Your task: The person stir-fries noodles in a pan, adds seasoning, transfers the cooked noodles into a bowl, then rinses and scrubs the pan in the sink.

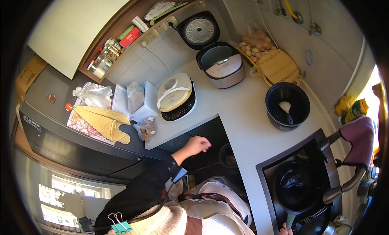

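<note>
My left hand [197, 145] is held out in front of my body, over the dark gap below the counter's edge. Its fingers are curled in loosely, and I see nothing in them. At the lower edge my right hand [285, 230], only partly in view, is closed round the grey-green handle of a dark frying pan [298, 188]. The pan lies in the black sink [263, 182], its inside shiny and wet-looking. On the counter beyond the sink stands a black inner pot [273, 115] with a white rice paddle [285, 106] in it.
An open rice cooker [227, 75] and a cream-lidded cooker [175, 98] stand along the back counter [243, 121]. Eggs [253, 46] sit in the corner. A faucet with a purple cloth [358, 138] overhangs the sink's right side. A yellow cloth [99, 119] lies at left.
</note>
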Available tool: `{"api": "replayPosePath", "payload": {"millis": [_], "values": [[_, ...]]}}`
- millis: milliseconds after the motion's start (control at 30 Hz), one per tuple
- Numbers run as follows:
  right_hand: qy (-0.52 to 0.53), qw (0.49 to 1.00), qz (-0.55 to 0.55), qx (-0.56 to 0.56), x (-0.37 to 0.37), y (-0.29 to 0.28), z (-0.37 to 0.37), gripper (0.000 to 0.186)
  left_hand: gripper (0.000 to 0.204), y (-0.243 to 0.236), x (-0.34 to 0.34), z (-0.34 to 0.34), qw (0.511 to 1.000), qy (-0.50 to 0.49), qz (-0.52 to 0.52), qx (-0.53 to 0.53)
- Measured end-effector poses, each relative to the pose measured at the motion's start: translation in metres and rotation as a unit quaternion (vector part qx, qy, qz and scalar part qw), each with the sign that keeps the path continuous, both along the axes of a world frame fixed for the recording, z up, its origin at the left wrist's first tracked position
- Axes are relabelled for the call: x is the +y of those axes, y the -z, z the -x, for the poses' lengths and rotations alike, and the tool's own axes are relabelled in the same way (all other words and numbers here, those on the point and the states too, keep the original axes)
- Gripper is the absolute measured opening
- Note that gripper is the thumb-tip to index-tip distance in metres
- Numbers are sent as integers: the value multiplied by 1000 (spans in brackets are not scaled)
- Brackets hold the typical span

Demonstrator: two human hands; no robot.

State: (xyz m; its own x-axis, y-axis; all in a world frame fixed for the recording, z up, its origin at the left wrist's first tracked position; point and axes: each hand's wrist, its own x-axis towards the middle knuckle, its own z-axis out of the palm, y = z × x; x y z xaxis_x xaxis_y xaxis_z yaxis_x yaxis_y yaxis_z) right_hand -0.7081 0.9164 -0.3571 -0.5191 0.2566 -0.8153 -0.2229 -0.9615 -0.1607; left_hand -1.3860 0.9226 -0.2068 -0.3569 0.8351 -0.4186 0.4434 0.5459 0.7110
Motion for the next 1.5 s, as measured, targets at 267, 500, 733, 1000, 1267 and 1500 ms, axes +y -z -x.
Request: {"api": "replayPosePath", "payload": {"millis": [267,500,733,1000,1267,1500], "values": [[-228,830,-230,-455,-5,16,23,53,10,33,22,182,893,-61,-117,430],[-452,490,-383,-640,-47,-22,20,68,18,96,97,261,850,63,-54,520],[-339,509,-423,-669,-62,-114,176,50,16,80,95,278,873,72,-39,481],[-310,639,-167,-684,-118,-166,217,40,24,65,95,269,845,188,-54,498],[-122,547,-255,-788,-151,-104,58,29,18,63,99,260,787,226,-4,574],[-195,464,-442,-743,-72,-43,-20,22,31,39,95,-34,872,318,-137,346]]}}
